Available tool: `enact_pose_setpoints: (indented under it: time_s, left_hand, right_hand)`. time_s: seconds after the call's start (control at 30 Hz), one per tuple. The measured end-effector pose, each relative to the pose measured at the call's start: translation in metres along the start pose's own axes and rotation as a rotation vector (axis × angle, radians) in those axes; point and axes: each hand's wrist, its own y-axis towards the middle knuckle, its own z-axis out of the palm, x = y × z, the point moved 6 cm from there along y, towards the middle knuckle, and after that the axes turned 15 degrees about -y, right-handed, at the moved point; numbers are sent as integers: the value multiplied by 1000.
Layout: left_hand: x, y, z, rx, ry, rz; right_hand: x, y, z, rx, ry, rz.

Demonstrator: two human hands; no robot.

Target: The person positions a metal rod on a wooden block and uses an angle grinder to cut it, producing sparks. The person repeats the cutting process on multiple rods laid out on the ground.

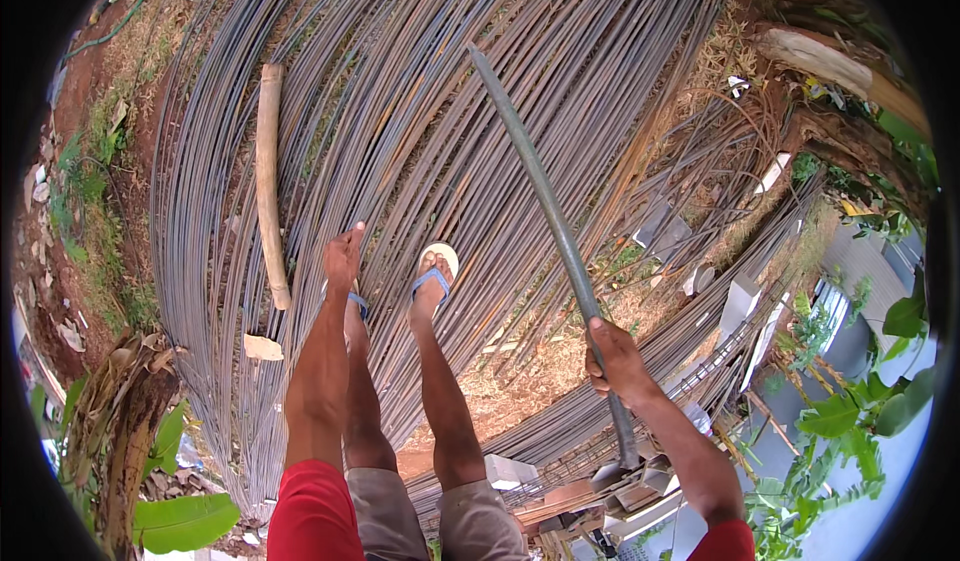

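Closest in, two bare forearms reach out of red sleeves (pixel 315 511), with greyish-beige shorts (pixel 478 523) to the left of a long dark grey bar (pixel 545 196). The right hand (pixel 615 361) is wrapped firmly around that bar, nearer its lower end. The bar slants away to the upper left, narrowing to a tip over a wide spread of thin, rust-tinged metal rods (pixel 400 111); whether the tip touches them cannot be told.

The left hand (pixel 342 259) is well left of the bar, above the rods. Nothing shows in it, but how far its fingers are closed cannot be made out.

Around the bar's near end lies a jumble of blocks (pixel 640 486). Far to its left are a ragged trunk (pixel 120 441) and a broad green leaf (pixel 185 523).

Left of the bar, the feet stand on the rods in pale sandals with blue straps (pixel 430 283). Farther left of it, a bare wooden pole (pixel 267 181) lies on the rods.

Farthest out, a pale log (pixel 820 61) lies right of the bar, and a green hose (pixel 115 23) curves far to its left.
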Motion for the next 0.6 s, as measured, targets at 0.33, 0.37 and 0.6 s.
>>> enact_pose_setpoints:
  time_s: [0.33, 0.37, 0.6]
  left_hand:
    - [7, 30, -41, 57, -12, 20]
    - [1, 29, -44, 55, -27, -16]
    - [6, 35, -37, 45, 46, 7]
  right_hand:
    - [-24, 34, -21, 11, -2, -102]
    - [-32, 31, -29, 50, -2, -150]
    - [-77, 45, -30, 43, 184, -238]
